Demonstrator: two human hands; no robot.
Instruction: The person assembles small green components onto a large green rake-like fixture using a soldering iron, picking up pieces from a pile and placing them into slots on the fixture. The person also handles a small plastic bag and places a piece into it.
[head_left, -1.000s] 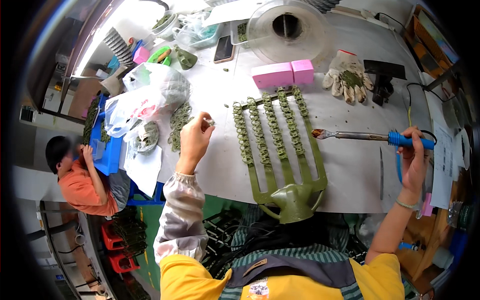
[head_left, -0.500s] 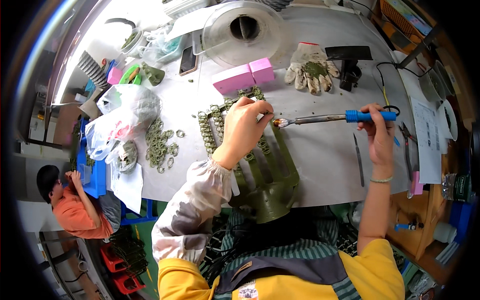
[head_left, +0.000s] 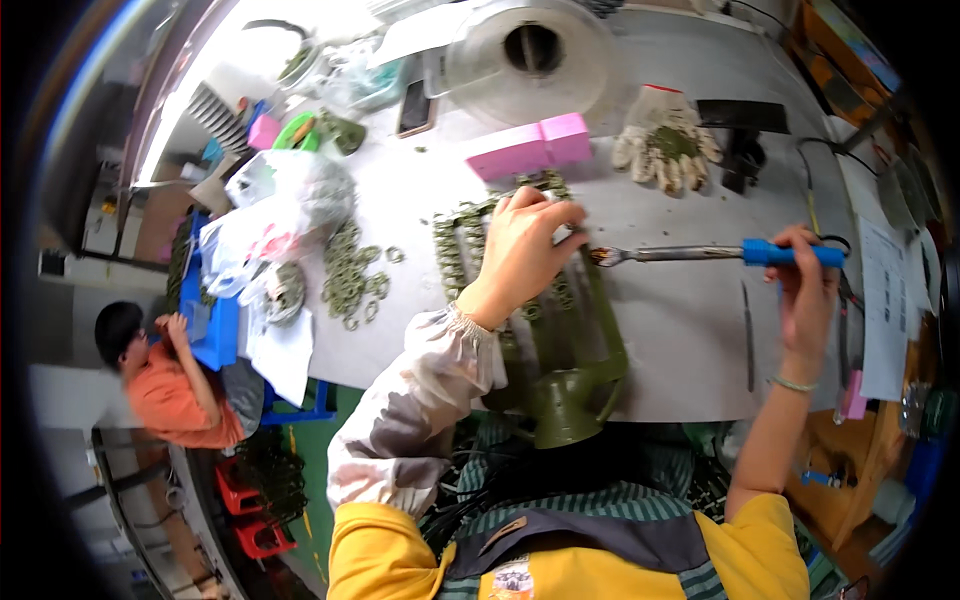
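My right hand [head_left: 806, 285] grips the blue handle of a soldering iron [head_left: 690, 253], held nearly level with its brownish tip pointing left. Close to that tip, my left hand [head_left: 525, 250] has its thumb and fingers pinched together; whatever is between them is too small to make out. Beneath the left hand lies a dark green comb-shaped frame [head_left: 565, 405] with several long bars, its wide curved end toward me. Small green rings [head_left: 447, 262] stand in rows along the bars, partly hidden by my hand. A loose pile of similar rings [head_left: 348, 272] lies to the left.
Behind the frame stand pink blocks [head_left: 505, 152], a stained work glove [head_left: 665, 148] and a clear round container [head_left: 470, 75]. A phone [head_left: 415, 112] and plastic bags [head_left: 265, 225] are farther left. A thin metal tool [head_left: 748, 335] lies right. Another person [head_left: 185, 395] sits at the left.
The whole view has shifted, so everything appears farther right and slightly lower. Both hands and the soldering iron keep nearly the same places over the frame.
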